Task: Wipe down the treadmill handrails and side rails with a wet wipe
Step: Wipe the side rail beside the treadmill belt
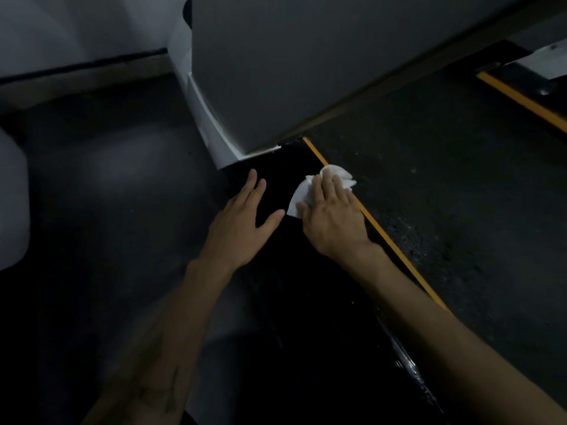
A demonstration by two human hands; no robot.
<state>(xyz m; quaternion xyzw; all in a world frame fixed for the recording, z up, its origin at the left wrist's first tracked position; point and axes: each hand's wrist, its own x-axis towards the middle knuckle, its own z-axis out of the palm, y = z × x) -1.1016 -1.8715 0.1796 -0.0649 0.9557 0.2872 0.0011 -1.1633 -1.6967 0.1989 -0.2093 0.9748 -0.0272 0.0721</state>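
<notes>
**Wipe at the front end of the side rail, rail running back toward the person**

The right hand [333,214] lies flat on the wet wipe [310,191], fingers straight and spread, pressing it down onto the glossy black side rail [306,302]. The wipe sits at the rail's far end, just short of the grey motor cover [276,72], and its outer part laps over the orange stripe [399,256] that marks the rail's inner edge beside the running belt [445,179].

The left hand [242,223] is also flat and holds nothing; it sits on or just above the same rail, close to its outer edge, beside the wipe but apart from it (whether the palm actually bears on the rail cannot be told in this dim light).

What matters for the coming stroke is the rail's long axis. It runs from the motor cover diagonally down the picture toward the person's body, with the orange stripe following the same line. The wipe is at the far end of that line, so nearly all of the visible rail lies behind the right hand, toward the near end. The likely next stroke is a pull back along the rail, and the right hand, already on the wipe, is the one placed to make it. The wipe overhangs toward the belt, so a stroke drifting that way would leave the rail's outer edge unwiped.

A second orange-edged rail [521,99] shows at the belt's far side, well apart from both hands.
</notes>
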